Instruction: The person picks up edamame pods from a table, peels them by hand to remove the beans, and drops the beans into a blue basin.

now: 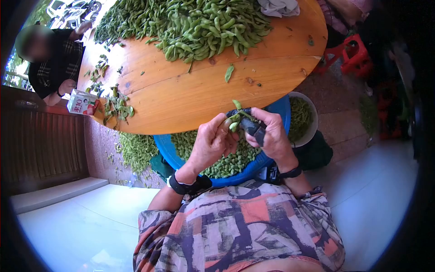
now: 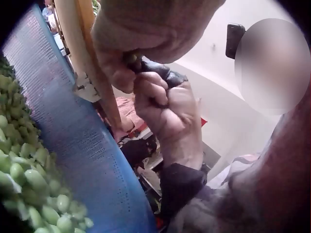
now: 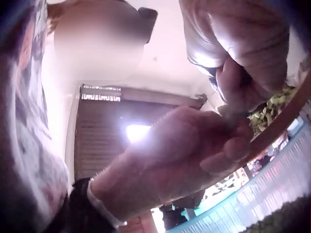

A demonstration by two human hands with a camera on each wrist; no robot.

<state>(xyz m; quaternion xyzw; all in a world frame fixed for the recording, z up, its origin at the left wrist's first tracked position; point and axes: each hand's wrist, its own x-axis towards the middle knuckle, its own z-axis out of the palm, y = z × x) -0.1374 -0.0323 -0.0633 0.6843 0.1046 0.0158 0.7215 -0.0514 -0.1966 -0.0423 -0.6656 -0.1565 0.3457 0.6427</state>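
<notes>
Both hands meet above a blue basket (image 1: 164, 153) of shelled green beans. The left hand (image 1: 209, 141) pinches a green pod (image 1: 234, 126) between thumb and fingers. Curled round the same small cluster of pods is the right hand (image 1: 273, 138), with black covering (image 1: 252, 128) on its thumb or fingers. Another pod (image 1: 237, 104) sticks up between the hands. In the left wrist view the left hand (image 2: 150, 29) lies close against the right hand (image 2: 167, 107), partly hiding the pod. The right wrist view shows the left hand (image 3: 170, 155) touching the right hand (image 3: 238, 43).
A wooden table (image 1: 181, 99) holds a large heap of pods (image 1: 204, 27), a loose pod (image 1: 229, 73), scraps and a carton (image 1: 81, 102). A white bucket (image 1: 314, 119) stands right of the basket. Pods lie on the floor at left. Another person (image 1: 54, 68) sits at the left; red stools (image 1: 358, 56) stand at right.
</notes>
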